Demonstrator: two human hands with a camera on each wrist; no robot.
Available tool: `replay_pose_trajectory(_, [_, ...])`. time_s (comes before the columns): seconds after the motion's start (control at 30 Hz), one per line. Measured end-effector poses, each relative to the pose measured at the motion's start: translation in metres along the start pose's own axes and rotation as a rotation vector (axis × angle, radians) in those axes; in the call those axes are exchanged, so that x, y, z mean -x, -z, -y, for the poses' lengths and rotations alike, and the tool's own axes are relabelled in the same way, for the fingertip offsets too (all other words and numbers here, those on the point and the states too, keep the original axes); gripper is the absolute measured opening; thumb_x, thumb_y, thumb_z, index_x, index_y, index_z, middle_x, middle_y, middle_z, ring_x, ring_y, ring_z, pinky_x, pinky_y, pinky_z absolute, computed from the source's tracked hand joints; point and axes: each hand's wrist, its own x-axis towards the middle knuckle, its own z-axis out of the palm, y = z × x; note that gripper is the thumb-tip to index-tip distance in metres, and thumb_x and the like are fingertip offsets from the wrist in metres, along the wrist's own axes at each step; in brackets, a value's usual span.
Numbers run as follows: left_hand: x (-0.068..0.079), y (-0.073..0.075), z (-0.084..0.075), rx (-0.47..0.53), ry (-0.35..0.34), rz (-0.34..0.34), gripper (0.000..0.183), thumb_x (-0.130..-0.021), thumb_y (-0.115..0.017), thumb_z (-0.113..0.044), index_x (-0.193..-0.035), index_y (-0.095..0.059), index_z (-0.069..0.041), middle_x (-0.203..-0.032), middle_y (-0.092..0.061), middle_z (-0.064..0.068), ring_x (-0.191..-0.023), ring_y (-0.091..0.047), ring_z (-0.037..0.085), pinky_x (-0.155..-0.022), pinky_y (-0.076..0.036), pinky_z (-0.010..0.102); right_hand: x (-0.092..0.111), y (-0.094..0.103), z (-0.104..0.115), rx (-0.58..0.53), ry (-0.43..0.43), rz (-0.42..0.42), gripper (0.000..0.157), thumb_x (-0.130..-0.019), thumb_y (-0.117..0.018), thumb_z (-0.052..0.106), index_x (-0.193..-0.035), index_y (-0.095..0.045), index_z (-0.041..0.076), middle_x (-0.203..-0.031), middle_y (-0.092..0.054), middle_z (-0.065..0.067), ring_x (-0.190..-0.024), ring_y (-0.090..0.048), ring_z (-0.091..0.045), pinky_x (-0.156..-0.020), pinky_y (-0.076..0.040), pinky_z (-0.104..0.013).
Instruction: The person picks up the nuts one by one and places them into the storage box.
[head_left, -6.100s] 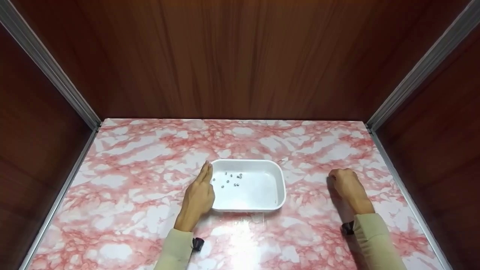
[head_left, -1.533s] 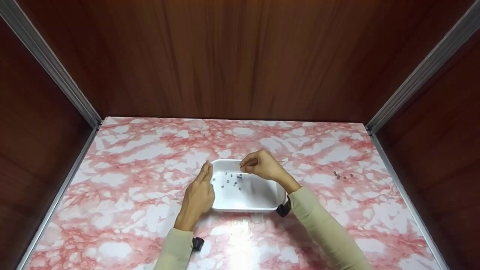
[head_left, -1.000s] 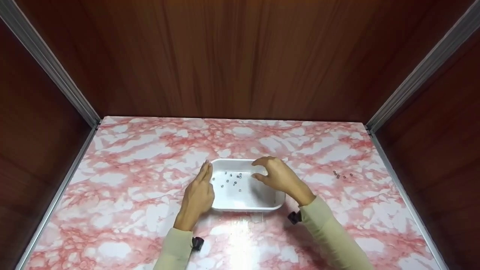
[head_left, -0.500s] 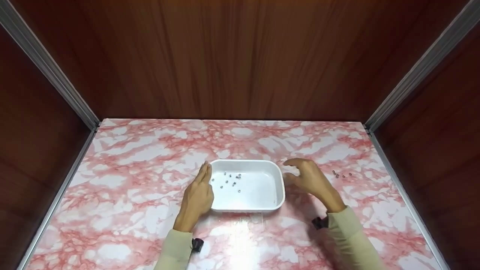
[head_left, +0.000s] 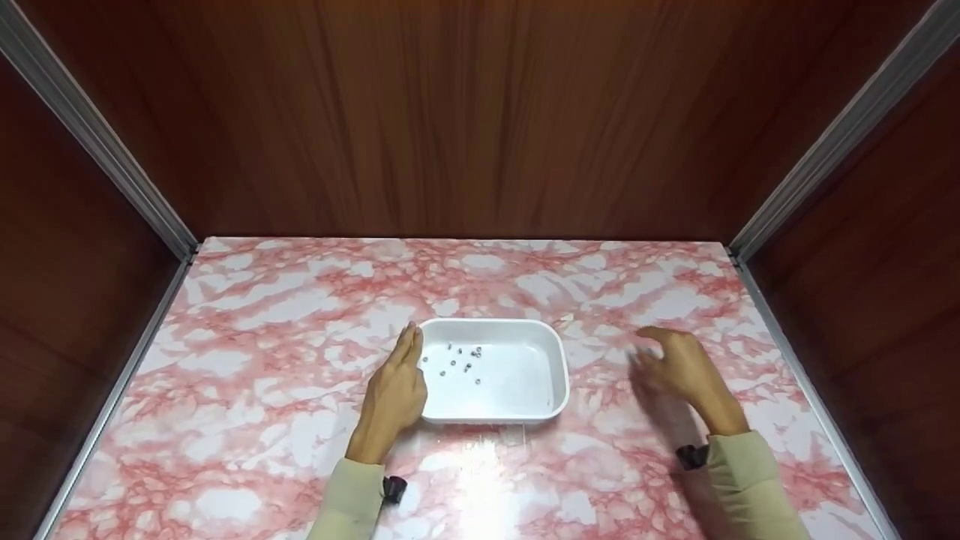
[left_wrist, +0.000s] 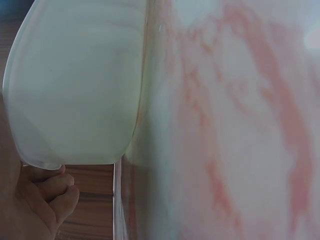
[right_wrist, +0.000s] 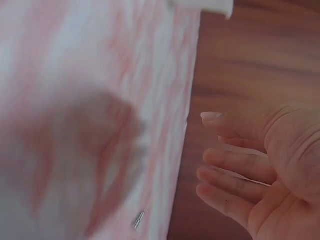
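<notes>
In the head view a white rectangular tray (head_left: 517, 375) stands on the table, with several tiny silvery ring-like pieces (head_left: 478, 382) in its left half. My left hand (head_left: 392, 394) rests along the tray's left end, fingers close together and mostly straight, covering part of the rim. From the left wrist view, its fingers (left_wrist: 62, 192) lie beside the tray's outer corner. To the right of the tray hovers my right hand (head_left: 686, 367), thumb and fingers apart with nothing between them. A small silvery piece (right_wrist: 139, 219) lies on the table in the right wrist view.
The table (head_left: 300, 300) has a red-and-white marbled top. A dark wood panel (head_left: 480, 120) rises at the back, with wood panels on both sides framed by grey metal rails (head_left: 97, 135).
My right hand placed a piece in the tray, let go and moved right, now covering the loose pieces seen on the table earlier. My left hand stays at the tray.
</notes>
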Motion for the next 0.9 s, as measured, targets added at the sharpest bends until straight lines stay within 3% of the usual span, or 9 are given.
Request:
replay_pose_trajectory(0.13, [0.000, 0.000, 0.000, -0.002, -0.006, -0.002, 0.056, -0.103, -0.047, -0.004, -0.158, -0.040, 0.004, -0.170, -0.036, 0.018, -0.151, -0.046, 0.036, -0.079, -0.058, 0.038, 0.009, 0.006, -0.023, 0.008, -0.034, -0.054, 0.035, -0.089, -0.074, -0.002, -0.124, -0.070, -0.005, -0.116, -0.075, -0.028, -0.097, -0.074, -0.046, -0.086, -0.059, -0.061])
replay_pose_trajectory(0.3, [-0.001, 0.000, 0.000, -0.007, -0.016, -0.008, 0.056, -0.103, -0.048, -0.003, -0.158, -0.041, 0.004, -0.170, -0.036, 0.018, -0.150, -0.047, 0.036, -0.072, -0.055, 0.033, 0.017, 0.015, -0.050, 0.013, -0.168, 0.002, 0.061, -0.094, -0.071, 0.004, -0.149, -0.048, -0.010, -0.134, -0.063, -0.040, -0.114, -0.066, -0.058, -0.095, -0.053, -0.069])
replay_pose_trajectory(0.43, [-0.002, 0.002, 0.000, 0.010, -0.007, 0.010, 0.055, -0.104, -0.047, -0.003, -0.158, -0.039, 0.004, -0.171, -0.034, 0.018, -0.153, -0.043, 0.036, -0.070, -0.054, 0.030, 0.021, 0.018, -0.071, 0.066, -0.200, 0.034, 0.068, -0.094, -0.069, 0.005, -0.151, -0.039, -0.016, -0.129, -0.060, -0.046, -0.114, -0.062, -0.063, -0.094, -0.052, -0.072])
replay_pose_trajectory(0.53, [-0.002, 0.002, 0.000, 0.027, 0.009, 0.028, 0.055, -0.105, -0.045, -0.004, -0.159, -0.038, 0.004, -0.172, -0.032, 0.018, -0.157, -0.037, 0.036, -0.089, -0.059, 0.037, 0.022, 0.017, -0.084, 0.120, -0.174, 0.023, 0.058, -0.093, -0.068, 0.002, -0.143, -0.046, -0.020, -0.122, -0.062, -0.047, -0.110, -0.062, -0.064, -0.093, -0.052, -0.071])
replay_pose_trajectory(0.67, [-0.002, 0.001, 0.000, 0.031, 0.023, 0.032, 0.055, -0.105, -0.045, -0.006, -0.159, -0.038, 0.003, -0.172, -0.032, 0.017, -0.160, -0.032, 0.037, -0.119, -0.047, 0.048, 0.024, 0.018, -0.097, 0.165, -0.129, 0.045, 0.026, -0.098, -0.062, -0.001, -0.122, -0.065, -0.011, -0.108, -0.071, -0.038, -0.100, -0.067, -0.059, -0.085, -0.056, -0.067])
replay_pose_trajectory(0.77, [-0.002, 0.001, 0.000, 0.037, 0.021, 0.032, 0.055, -0.105, -0.045, -0.006, -0.159, -0.038, 0.004, -0.172, -0.032, 0.018, -0.159, -0.031, 0.041, -0.125, -0.037, 0.051, 0.024, 0.020, -0.103, 0.201, -0.113, 0.095, 0.018, -0.100, -0.058, -0.002, -0.111, -0.072, -0.002, -0.096, -0.075, -0.031, -0.088, -0.072, -0.053, -0.073, -0.058, -0.062])
replay_pose_trajectory(0.9, [-0.001, 0.000, 0.000, 0.035, 0.013, 0.024, 0.055, -0.105, -0.046, -0.005, -0.158, -0.039, 0.005, -0.170, -0.034, 0.019, -0.158, -0.033, 0.042, -0.126, -0.036, 0.051, 0.020, 0.024, -0.104, 0.251, -0.105, 0.150, 0.026, -0.097, -0.057, -0.006, -0.112, -0.077, 0.001, -0.092, -0.077, -0.027, -0.083, -0.074, -0.045, -0.067, -0.059, -0.055])
